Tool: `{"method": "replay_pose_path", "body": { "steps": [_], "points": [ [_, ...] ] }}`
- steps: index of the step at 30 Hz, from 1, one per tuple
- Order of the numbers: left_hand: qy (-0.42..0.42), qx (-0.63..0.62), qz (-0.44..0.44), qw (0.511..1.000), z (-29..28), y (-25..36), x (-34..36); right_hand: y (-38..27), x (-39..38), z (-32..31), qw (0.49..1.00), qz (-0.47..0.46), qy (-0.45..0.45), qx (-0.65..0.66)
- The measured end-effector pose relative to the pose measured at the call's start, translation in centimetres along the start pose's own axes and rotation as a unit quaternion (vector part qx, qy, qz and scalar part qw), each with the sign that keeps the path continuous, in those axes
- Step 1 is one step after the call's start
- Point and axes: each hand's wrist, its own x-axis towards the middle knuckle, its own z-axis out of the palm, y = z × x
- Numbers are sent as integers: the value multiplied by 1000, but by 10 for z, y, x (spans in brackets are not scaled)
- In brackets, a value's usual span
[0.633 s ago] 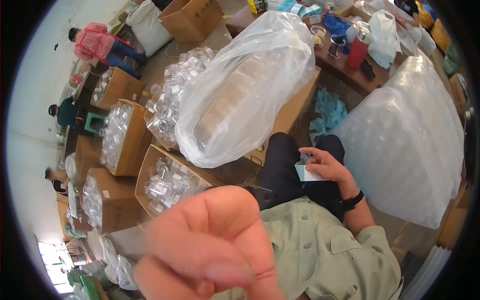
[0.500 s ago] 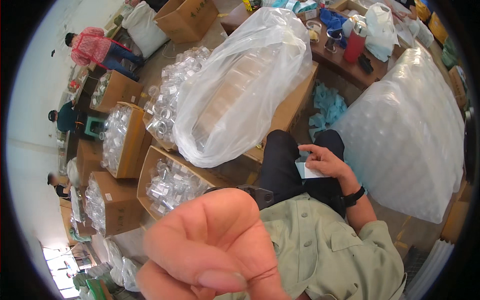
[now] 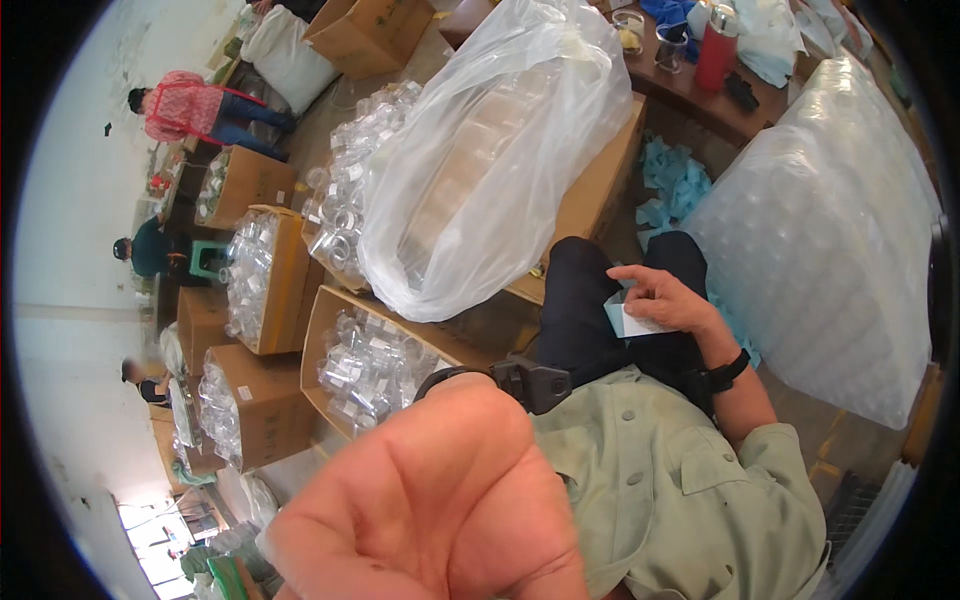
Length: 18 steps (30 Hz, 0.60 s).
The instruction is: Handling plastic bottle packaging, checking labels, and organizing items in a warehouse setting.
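Note:
Very close to the camera, my left hand (image 3: 430, 500) fills the lower middle, palm showing. Its fingertips run out of the lower edge, so what they do is hidden. Over my dark-trousered lap, my right hand (image 3: 665, 298) pinches a small white and light-blue piece of paper (image 3: 640, 324), its index finger stretched out to the left. A black band (image 3: 728, 372) circles the right wrist. Beyond my knees lies a large clear plastic bag (image 3: 490, 170) of clear containers on a cardboard box. To the right stands another big bag (image 3: 810, 250) of clear rounded pieces.
Open cartons (image 3: 365, 370) full of clear plastic jars line the left. Crumpled light-blue paper (image 3: 672, 180) lies on the floor under a brown table (image 3: 690, 100), which bears a red flask (image 3: 716, 48) and cups. Several people work along the left wall.
My left hand has shifted lower, its curled fingers leaving the frame. The view has tilted, moving the surroundings slightly. My right hand still holds the paper.

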Motion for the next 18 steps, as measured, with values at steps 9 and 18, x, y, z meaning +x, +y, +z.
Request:
{"method": "replay_pose_path", "body": {
  "steps": [9,18],
  "points": [
    [37,-566,63,821,17,-52,-8,4,1,0,1000,4,-5,6],
    [282,-679,-137,664,57,21,11,9,12,1,999,6,-36,-1]
  ]
}}
